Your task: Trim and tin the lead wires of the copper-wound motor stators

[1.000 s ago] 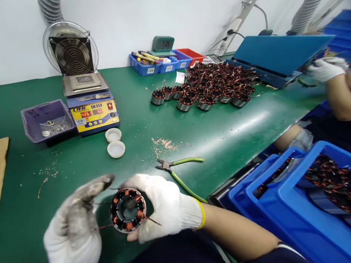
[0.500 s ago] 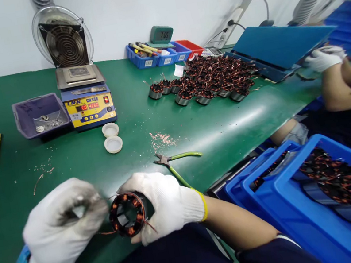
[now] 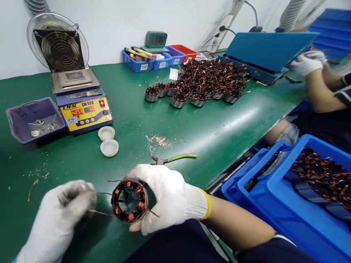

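Table [image 3: 215,129]: green surface that fills the middle band of the frame, from the left edge to the right.
Blue crates [image 3: 295,201]: lower right of the frame, stacked, loaded with wound stators.
Blue tray [image 3: 266,49]: upper right, tilted, beside a co-worker's gloved hand [image 3: 305,63].
Stator pile [image 3: 207,81]: upper centre of the table, many copper-wound rings heaped together.
Solder pot [image 3: 81,104]: upper left, yellow-and-blue front with red digits; a fan [image 3: 58,45] stands behind it and a purple bin [image 3: 32,121] just to its left.
Right hand [image 3: 166,196]: lower centre, white glove, grip clasped around the outer rim of the stator.
Left hand [image 3: 59,213]: lower left, white glove with soiled fingertips, grip pinched on a wire lead [image 3: 100,213] running from the stator.
Stator [image 3: 129,200]: lower centre, held above the table's near edge between both hands, its open bore facing the camera, copper coils around the ring.
Cutters [image 3: 173,158]: green-handled, lying on the table just beyond the right hand.
White caps [image 3: 108,141]: two, side by side, in front of the solder pot.
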Motion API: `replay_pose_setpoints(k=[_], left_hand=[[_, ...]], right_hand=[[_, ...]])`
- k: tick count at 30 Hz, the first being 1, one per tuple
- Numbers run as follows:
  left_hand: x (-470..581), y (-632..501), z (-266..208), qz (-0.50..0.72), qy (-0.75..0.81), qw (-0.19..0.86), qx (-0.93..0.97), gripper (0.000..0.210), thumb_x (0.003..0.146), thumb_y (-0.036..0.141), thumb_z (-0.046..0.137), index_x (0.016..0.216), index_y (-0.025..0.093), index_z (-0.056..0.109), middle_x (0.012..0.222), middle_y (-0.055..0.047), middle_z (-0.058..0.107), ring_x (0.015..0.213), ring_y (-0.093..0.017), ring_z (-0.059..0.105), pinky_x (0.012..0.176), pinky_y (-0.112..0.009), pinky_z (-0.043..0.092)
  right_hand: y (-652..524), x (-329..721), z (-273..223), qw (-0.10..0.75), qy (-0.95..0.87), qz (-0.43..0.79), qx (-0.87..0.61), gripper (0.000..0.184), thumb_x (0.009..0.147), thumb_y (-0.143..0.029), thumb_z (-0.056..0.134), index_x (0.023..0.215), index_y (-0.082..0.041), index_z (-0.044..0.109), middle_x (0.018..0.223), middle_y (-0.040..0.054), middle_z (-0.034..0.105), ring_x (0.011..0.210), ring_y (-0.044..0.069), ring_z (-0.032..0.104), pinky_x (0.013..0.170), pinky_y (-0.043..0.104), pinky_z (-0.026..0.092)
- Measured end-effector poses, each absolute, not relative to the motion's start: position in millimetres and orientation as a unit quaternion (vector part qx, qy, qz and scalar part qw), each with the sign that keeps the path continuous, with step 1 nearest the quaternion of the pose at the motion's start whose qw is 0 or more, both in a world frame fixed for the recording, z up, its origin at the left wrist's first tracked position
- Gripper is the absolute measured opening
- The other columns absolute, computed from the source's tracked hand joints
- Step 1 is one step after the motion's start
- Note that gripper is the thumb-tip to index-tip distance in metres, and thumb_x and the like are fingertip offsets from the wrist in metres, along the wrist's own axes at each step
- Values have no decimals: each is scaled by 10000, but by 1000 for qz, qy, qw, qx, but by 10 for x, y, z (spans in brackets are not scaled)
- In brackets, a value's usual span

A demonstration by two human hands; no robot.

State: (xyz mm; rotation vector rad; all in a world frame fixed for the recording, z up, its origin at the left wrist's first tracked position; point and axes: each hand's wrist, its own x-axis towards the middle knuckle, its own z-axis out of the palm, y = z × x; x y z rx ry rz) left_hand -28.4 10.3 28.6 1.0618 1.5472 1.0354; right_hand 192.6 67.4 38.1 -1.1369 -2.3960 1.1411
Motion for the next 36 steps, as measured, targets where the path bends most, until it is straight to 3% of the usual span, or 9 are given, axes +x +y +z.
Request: replay_pose_setpoints(k=[4,7,11,14,19,25,32,34,36], left_hand=[[-290,162,293,443,659,440,420,357,638,551,781,686,212,677,599,7,607,518,-149,480,457,-248,380],[-200,142,307,407,683,439,418,358,631,533,800,656,196,683,587,15,572,563,-153,478,498,-250,398],[-130,76,293,379,677,501,383,439,563,581,836,593,190,639,539,32,503,514,-120,410,466,-233,344],[-176,85,198,386,661,527,369,474,636,643,819,708,198,671,568,25,557,509,-130,464,474,-238,377],[-300,215,-14,500,632,466,365,539,775,733,666,928,218,711,875,-53,738,697,-211,647,598,-315,531],[-277,363,-233,483,673,418,373,627,676,735,714,970,182,705,915,-108,750,726,-273,659,711,-445,560],[-274,379,-305,484,657,338,469,1048,607,581,820,1476,129,447,1449,-207,559,1180,-372,628,1031,-539,499],[-295,352,-283,475,633,318,522,909,612,567,849,1384,178,568,1393,-173,625,1202,-383,631,1056,-528,492],[-301,319,-256,474,610,299,560,578,666,571,834,1140,259,722,1136,-109,751,1047,-362,699,965,-495,546]], right_hand=[[673,1942,348,121,-830,381,-389,557,548,-586,843,963,-229,737,960,64,728,770,230,709,632,307,546],[671,1940,324,109,-835,373,-390,550,548,-581,843,950,-222,733,963,72,728,756,232,705,629,315,546],[657,1930,363,106,-833,372,-395,540,546,-584,836,931,-222,724,987,79,724,800,254,712,671,343,558],[659,1919,426,89,-819,372,-428,568,491,-537,866,935,-221,707,1004,81,720,856,278,714,726,375,567],[874,1892,472,117,-779,362,-498,739,463,-410,874,1137,-209,648,1104,75,709,950,269,699,809,391,567],[1483,1830,456,153,-783,362,-482,756,570,-280,848,1282,-169,617,1126,51,712,993,219,684,894,359,545],[1632,1815,465,114,-811,427,-382,917,563,-301,865,1405,-126,546,1254,109,678,1100,273,672,975,410,536],[1540,1802,474,90,-818,444,-355,960,536,-318,883,1412,-133,537,1295,119,657,1139,291,659,996,428,531],[1447,1785,492,72,-816,461,-342,933,536,-316,881,1391,-152,547,1274,106,663,1101,282,673,967,424,549]])
